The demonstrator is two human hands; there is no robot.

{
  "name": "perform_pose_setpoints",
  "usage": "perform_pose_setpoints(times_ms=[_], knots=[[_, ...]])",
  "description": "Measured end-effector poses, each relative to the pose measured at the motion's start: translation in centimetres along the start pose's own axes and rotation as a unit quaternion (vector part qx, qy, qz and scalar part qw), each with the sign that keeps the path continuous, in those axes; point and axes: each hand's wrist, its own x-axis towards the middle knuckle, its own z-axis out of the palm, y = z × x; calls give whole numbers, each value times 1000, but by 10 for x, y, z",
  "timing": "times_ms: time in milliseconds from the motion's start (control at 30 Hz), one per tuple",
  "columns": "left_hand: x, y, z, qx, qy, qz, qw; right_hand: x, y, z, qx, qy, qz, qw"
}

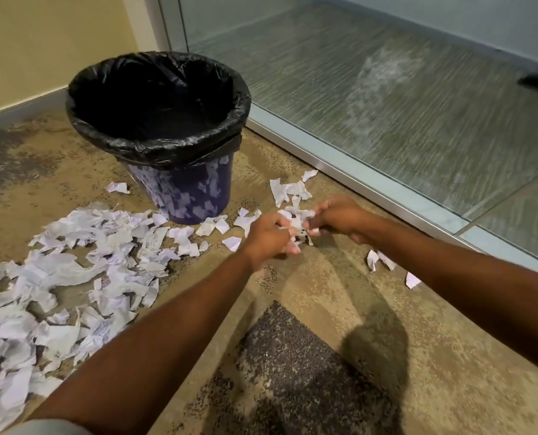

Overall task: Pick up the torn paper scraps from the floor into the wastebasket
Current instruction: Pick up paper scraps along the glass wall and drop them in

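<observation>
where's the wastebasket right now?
Head view, upper left: the wastebasket stands upright on the carpet beside the glass partition, behind the big pile of paper scraps and up-left of the left hand.

wastebasket [183,196]: purple, pale patches, black liner over rim, upright | paper scraps [73,271]: white, torn, crumpled; large heap left of it, few scattered right, one wad gripped by left hand [269,235] and right hand [340,215]
</observation>
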Motion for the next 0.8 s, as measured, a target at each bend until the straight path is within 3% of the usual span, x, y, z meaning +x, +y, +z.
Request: perform_pose_setpoints(times_ms=[233, 433, 800], knots=[[-17, 107, -40, -134, 47, 114, 983, -22, -114, -19, 192, -37, -102, 975], [-35, 171, -89, -189, 127, 224, 948, -48, -205, -3, 254, -27, -203, 945], [-31, 169, -175, -188, 286, 195, 919, -41, -253, 84, 342, 13, -121, 932]])
